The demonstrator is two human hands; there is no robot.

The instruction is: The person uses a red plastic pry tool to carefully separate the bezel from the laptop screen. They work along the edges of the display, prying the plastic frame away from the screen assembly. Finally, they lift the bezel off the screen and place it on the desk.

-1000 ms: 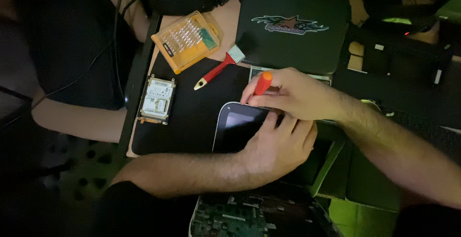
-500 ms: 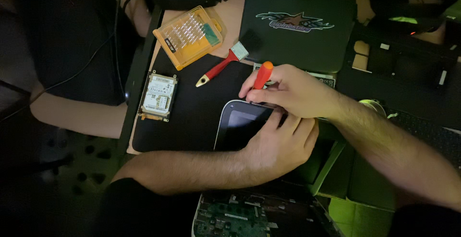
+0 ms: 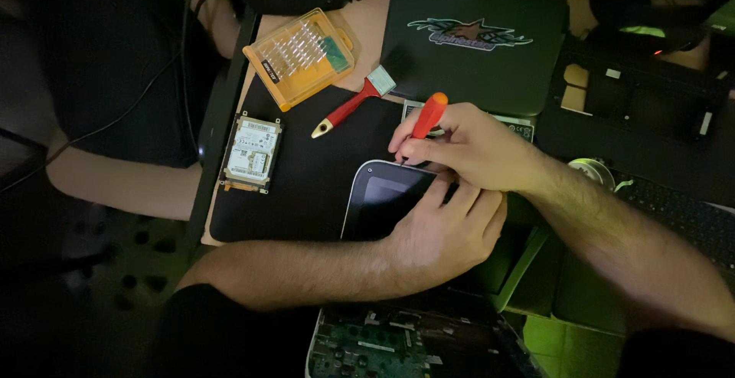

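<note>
Left hand (image 3: 448,232) pressed flat, fingers apart, on a dark rounded device (image 3: 383,202) lying on the black mat (image 3: 306,186). Right hand (image 3: 467,144), just beyond, clamped on an orange-handled screwdriver (image 3: 427,116), tip at the device's top edge: apparently unscrewing, calling for steady downward pressure. Farther left: hard drive (image 3: 251,152), red-handled brush (image 3: 352,106), orange bit case (image 3: 301,58).

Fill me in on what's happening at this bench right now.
A person is working on a small dark device with rounded pale edges, which lies on a black mat. The left hand rests flat on it, holding it down. The right hand holds an orange-handled screwdriver with its tip at the device's upper edge. To the left lie a bare hard drive, a red-handled brush and an orange bit case. An exposed circuit board sits below.
</note>
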